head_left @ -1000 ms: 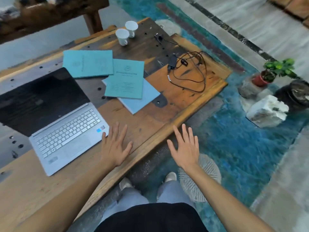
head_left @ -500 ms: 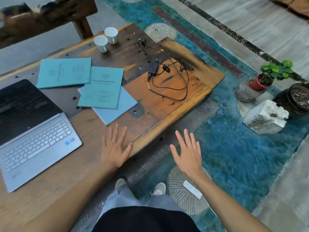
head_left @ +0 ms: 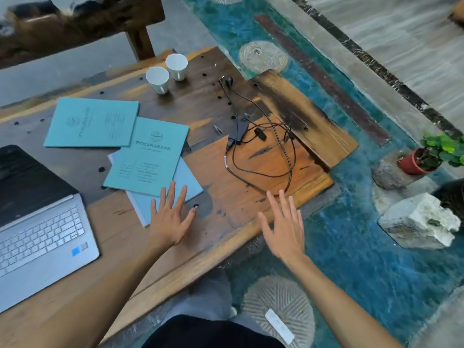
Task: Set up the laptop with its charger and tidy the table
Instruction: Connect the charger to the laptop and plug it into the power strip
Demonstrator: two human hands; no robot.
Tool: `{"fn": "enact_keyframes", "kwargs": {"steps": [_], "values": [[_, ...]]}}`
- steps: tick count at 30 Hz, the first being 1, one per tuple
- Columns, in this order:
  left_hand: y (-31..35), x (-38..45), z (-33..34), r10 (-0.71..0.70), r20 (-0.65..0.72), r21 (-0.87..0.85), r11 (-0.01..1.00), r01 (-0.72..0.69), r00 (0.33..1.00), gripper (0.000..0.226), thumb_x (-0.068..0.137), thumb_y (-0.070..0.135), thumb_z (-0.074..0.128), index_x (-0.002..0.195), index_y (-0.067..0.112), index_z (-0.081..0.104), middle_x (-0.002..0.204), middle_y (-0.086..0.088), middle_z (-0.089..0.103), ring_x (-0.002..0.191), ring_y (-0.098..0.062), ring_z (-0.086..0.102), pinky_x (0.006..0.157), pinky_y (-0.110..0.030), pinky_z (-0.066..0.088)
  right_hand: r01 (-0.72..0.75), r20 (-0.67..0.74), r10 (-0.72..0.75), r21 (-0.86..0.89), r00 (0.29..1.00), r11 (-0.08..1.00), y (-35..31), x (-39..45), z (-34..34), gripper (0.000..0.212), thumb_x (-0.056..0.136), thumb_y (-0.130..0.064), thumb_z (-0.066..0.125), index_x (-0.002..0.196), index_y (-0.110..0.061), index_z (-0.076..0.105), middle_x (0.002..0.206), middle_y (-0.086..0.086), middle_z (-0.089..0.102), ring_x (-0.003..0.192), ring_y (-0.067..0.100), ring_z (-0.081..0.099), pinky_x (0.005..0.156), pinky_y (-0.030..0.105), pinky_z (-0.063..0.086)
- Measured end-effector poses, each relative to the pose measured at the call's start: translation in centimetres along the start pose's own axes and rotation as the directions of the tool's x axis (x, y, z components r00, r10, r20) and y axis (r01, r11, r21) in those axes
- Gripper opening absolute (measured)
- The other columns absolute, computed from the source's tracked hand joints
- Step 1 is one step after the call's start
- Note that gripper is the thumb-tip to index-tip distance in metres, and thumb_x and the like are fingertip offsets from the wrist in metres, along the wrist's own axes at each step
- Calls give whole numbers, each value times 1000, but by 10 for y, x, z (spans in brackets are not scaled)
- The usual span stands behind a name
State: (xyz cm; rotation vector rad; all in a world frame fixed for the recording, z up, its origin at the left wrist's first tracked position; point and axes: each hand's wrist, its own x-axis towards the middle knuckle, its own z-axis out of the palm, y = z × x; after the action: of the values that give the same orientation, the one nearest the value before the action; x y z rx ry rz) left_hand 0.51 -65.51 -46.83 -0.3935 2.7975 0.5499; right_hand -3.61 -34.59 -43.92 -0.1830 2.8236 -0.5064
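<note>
The open silver laptop (head_left: 37,222) sits at the left edge of the frame on the wooden table (head_left: 226,209), while the black charger (head_left: 239,133) with its looped cable lies in the upper middle, just beyond the right hand's fingertips. Both hands hold nothing: the left hand (head_left: 169,219) spreads its straight fingers over the corner of the pale blue booklet (head_left: 160,204), seemingly touching it. The right hand (head_left: 283,226) hovers with fingers spread wide at the table's near edge, its tips near the cable's closest loop.

Booklet (head_left: 148,156) print and laptop (head_left: 45,244) sticker illegible.
</note>
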Motion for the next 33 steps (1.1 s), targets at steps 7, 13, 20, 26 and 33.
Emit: {"fn": "enact_keyframes", "kwargs": {"steps": [7, 13, 20, 26, 33], "values": [[49, 88, -33, 25, -6, -103, 994, -26, 1000, 77, 92, 64, 21, 161, 32, 8, 169, -1, -9, 156, -27, -6, 122, -55, 1, 40, -84, -34, 72, 996, 997, -4, 95, -54, 63, 106, -58, 32, 163, -41, 11, 172, -9, -3, 159, 14, -8, 126, 44, 2], [73, 158, -56, 17, -36, -323, 946, -27, 999, 69, 103, 42, 46, 161, 25, 12, 170, -7, 2, 156, -23, 6, 122, -42, 12, 129, -205, -93, 171, 974, 977, -1, 201, -94, 60, 106, -35, 46, 162, -33, 24, 171, -8, 19, 159, 11, 6, 127, 40, 14], [99, 238, -86, -268, 41, -538, 806, 247, 963, 61, 101, 25, 51, 158, 21, 28, 158, -12, 40, 138, -34, 48, 111, -38, 35, 191, -126, -162, 265, 979, 945, -21, 345, -113, 60, 104, -29, 46, 161, -29, 25, 169, -5, 26, 157, 15, 17, 121, 29, 14], [114, 302, -89, -398, 146, -685, 620, 383, 906, 43, 100, 21, 49, 143, 13, 52, 137, -15, 62, 121, -32, 60, 107, -50, 46, 169, 85, -201, 284, 976, 944, -42, 429, -104, 58, 104, -25, 51, 158, -25, 32, 166, 1, 33, 152, 16, 30, 114, 28, 21], [132, 379, -79, -388, 303, -774, 432, 462, 870, 35, 104, 21, 48, 138, 12, 55, 123, -9, 65, 100, -19, 64, 92, -35, 51, 10, 323, -118, 317, 939, 948, -73, 505, -85, 54, 104, -31, 54, 153, -12, 42, 153, 13, 50, 140, 27, 48, 118, 44, 38]]}}
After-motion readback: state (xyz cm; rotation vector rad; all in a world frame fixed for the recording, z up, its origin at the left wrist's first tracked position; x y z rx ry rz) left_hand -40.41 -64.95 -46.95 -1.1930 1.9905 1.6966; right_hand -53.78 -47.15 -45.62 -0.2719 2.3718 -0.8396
